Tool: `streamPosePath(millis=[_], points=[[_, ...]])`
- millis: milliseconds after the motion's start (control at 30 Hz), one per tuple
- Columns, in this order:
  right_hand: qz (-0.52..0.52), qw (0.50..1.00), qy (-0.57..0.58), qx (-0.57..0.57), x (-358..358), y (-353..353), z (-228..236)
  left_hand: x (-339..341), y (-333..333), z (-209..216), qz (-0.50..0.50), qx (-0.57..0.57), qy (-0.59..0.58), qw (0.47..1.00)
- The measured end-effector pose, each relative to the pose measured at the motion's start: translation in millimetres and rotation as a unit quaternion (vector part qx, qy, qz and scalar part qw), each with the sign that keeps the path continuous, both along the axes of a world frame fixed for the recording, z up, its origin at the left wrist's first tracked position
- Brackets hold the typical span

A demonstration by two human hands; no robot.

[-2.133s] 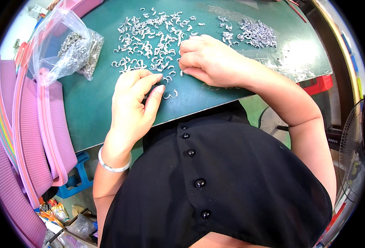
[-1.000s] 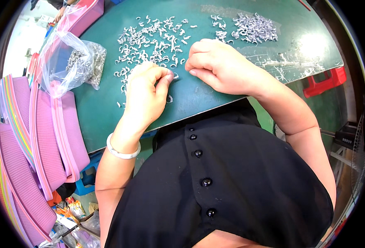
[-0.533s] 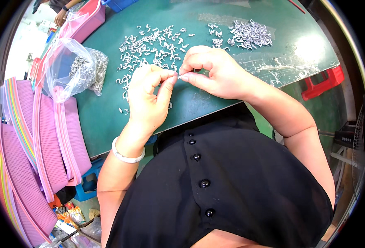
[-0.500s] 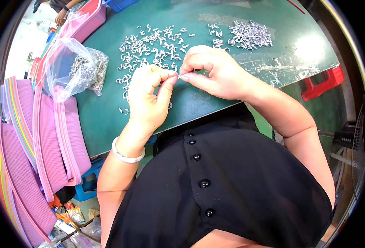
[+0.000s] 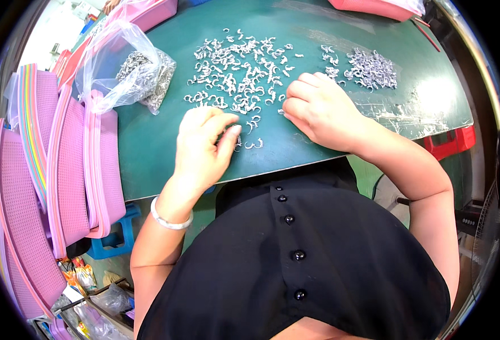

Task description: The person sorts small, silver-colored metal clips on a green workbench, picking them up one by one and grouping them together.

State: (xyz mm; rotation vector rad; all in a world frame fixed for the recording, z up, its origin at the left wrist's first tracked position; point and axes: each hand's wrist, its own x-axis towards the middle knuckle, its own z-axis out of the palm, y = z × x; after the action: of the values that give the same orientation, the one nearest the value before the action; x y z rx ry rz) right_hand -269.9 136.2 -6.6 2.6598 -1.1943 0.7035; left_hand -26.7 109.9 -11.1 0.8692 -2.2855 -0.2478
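Note:
Many small silver-grey curved pieces (image 5: 235, 71) lie loosely spread on the green table. My left hand (image 5: 201, 144) is low at the near side of this spread, its thumb and forefinger curved with a gap between them; nothing shows in that gap. A few of the pieces (image 5: 254, 144) lie just beside its thumb. To the right, my right hand (image 5: 320, 116) is closed, palm down, over the table. A small silver curved piece (image 5: 281, 112) pokes out at its fingertips, mostly hidden by the fingers. Beyond that hand is a denser heap of similar pieces (image 5: 371, 71).
A clear plastic bag (image 5: 162, 82) of silver pieces lies on the table's left. Pink-purple woven baskets (image 5: 71, 181) are stacked left of the table. A pink tray (image 5: 369, 7) stands at the far edge, and a red stool (image 5: 451, 144) is at the right.
My hands were pinched together over the table; now they are apart, the right one farther right and the left one slightly lower. The view has shifted, bringing the pink tray in.

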Motion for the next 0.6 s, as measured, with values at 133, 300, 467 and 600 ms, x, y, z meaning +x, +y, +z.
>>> streamPosePath(millis=[133,300,467,600], points=[[0.045,0.997,0.026,0.049,-3.4,-5.7,2.6,30.6,-2.4,1.1,0.067,-0.010,0.007,0.998],[0.040,0.996,0.012,0.074,-0.5,-20.1,16.5,52.1,0.7,-3.8,0.104,0.003,-0.029,0.994],[0.063,0.991,0.081,0.083,12.2,-34.1,20.9,56.2,4.1,-6.9,0.091,0.026,-0.092,0.991],[0.103,0.980,0.104,0.134,15.7,-42.8,18.7,55.8,5.1,-6.8,0.085,0.048,-0.119,0.988]])
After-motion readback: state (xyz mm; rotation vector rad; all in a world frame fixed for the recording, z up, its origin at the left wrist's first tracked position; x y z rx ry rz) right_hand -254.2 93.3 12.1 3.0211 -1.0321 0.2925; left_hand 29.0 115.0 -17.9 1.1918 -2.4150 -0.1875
